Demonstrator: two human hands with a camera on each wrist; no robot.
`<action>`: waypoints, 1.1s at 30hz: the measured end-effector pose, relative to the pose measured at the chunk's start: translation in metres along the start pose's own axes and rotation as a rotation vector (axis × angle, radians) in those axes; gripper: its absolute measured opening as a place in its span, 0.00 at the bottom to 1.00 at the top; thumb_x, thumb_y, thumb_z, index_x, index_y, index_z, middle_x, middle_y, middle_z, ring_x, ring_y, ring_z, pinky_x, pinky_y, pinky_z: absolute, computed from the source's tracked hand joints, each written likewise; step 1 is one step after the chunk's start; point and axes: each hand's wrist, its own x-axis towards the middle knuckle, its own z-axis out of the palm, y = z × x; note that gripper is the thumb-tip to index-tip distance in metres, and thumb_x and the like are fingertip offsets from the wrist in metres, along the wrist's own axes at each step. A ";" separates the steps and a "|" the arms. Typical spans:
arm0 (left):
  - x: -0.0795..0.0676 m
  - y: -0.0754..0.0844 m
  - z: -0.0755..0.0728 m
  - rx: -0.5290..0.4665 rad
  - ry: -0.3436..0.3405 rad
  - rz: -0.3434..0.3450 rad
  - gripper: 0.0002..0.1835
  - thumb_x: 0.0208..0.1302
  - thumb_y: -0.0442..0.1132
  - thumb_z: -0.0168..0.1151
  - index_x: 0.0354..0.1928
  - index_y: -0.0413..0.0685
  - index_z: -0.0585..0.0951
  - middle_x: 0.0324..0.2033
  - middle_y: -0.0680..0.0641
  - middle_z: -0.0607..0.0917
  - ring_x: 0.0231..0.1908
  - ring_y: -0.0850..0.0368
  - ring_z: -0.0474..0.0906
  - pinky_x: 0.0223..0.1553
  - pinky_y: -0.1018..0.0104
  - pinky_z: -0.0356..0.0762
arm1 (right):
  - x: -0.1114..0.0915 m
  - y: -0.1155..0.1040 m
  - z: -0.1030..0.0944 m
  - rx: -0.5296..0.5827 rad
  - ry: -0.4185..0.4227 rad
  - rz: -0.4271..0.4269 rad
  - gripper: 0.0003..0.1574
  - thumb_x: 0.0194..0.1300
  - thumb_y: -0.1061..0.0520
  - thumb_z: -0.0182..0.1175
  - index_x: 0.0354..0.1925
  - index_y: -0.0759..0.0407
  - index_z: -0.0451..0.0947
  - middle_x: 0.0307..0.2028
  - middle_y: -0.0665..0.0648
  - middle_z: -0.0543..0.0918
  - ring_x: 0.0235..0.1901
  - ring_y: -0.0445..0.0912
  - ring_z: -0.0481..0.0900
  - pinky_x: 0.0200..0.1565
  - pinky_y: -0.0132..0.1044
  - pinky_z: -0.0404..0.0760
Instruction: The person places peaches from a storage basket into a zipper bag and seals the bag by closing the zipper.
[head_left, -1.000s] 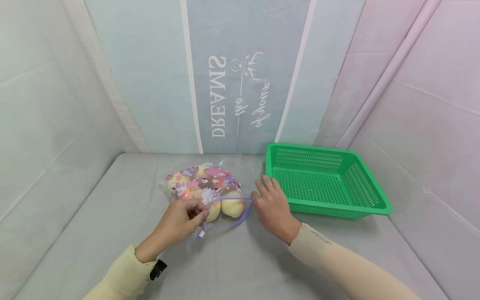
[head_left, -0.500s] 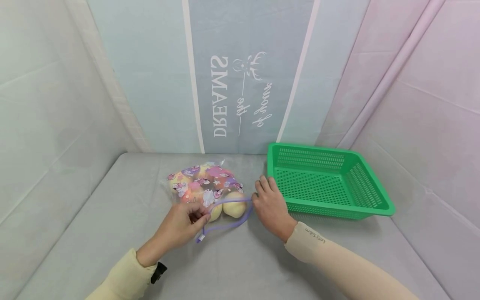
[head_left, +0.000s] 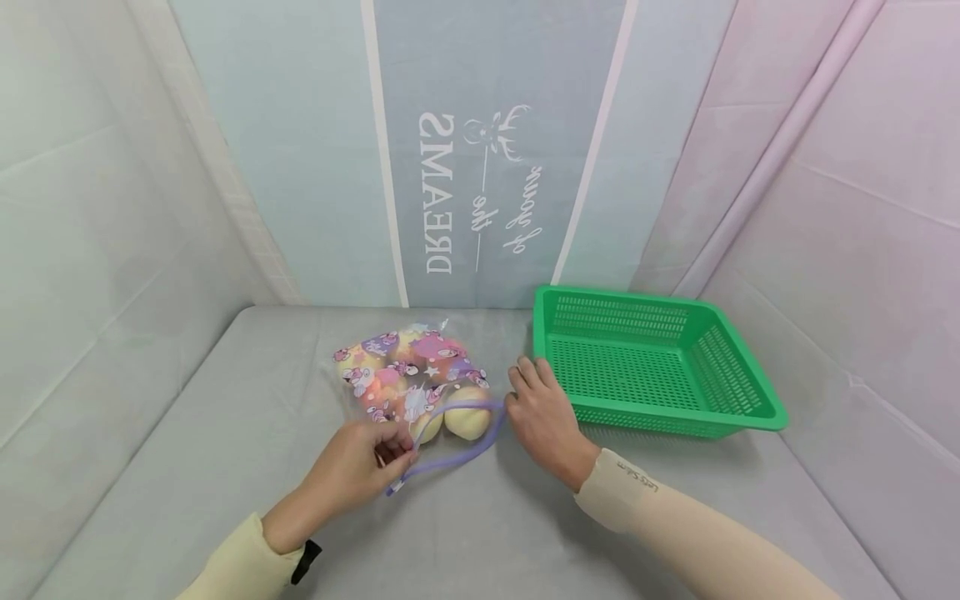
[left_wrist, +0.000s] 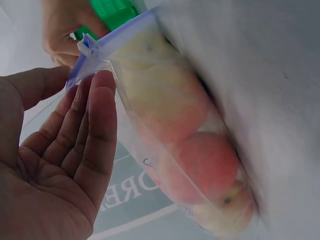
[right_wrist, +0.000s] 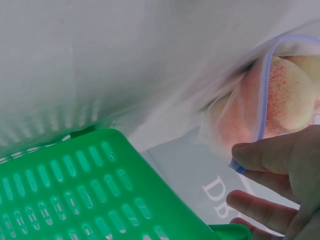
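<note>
A clear zip bag [head_left: 405, 367] with a colourful cartoon print lies on the grey cloth, full of peaches. Its purple-edged mouth stands open toward me, and a pale yellow peach [head_left: 467, 422] shows just inside. My left hand [head_left: 356, 467] pinches the left part of the mouth between thumb and fingers; in the left wrist view, the zip slider [left_wrist: 89, 46] sits just beyond those fingertips. At the opposite corner, my right hand [head_left: 546, 427] pinches the purple zip strip [right_wrist: 263, 100] with thumb and forefinger, the other fingers spread. Reddish peaches [left_wrist: 200, 167] show through the plastic.
A green plastic basket [head_left: 723, 367] with slotted walls stands at the right, close beside my right hand, with nothing in it. Pale cloth walls [head_left: 112, 250] rise on both sides, and a blue-grey printed curtain [head_left: 330, 208] hangs behind.
My left hand has shifted slightly down and left, drawing its side of the bag's mouth toward me. The right hand keeps its grip with barely any movement.
</note>
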 end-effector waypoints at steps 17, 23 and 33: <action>-0.038 -0.011 -0.011 0.387 0.029 0.328 0.29 0.29 0.47 0.89 0.32 0.56 0.78 0.29 0.62 0.78 0.29 0.68 0.75 0.27 0.74 0.73 | -0.006 0.002 -0.002 0.093 0.078 -0.005 0.10 0.54 0.72 0.64 0.19 0.64 0.82 0.45 0.66 0.84 0.56 0.63 0.77 0.63 0.56 0.70; -0.043 -0.016 -0.011 0.441 0.054 0.413 0.22 0.35 0.39 0.87 0.30 0.56 0.80 0.29 0.61 0.80 0.28 0.69 0.76 0.26 0.73 0.74 | -0.008 0.001 -0.002 0.104 0.100 -0.012 0.12 0.55 0.72 0.60 0.18 0.64 0.82 0.45 0.66 0.85 0.56 0.63 0.77 0.62 0.56 0.71; -0.047 -0.022 -0.010 0.488 0.102 0.477 0.21 0.35 0.38 0.86 0.30 0.57 0.81 0.28 0.61 0.81 0.27 0.69 0.77 0.26 0.71 0.75 | -0.011 0.000 -0.006 0.125 0.099 0.001 0.16 0.57 0.71 0.54 0.19 0.63 0.84 0.46 0.65 0.85 0.57 0.62 0.78 0.64 0.55 0.71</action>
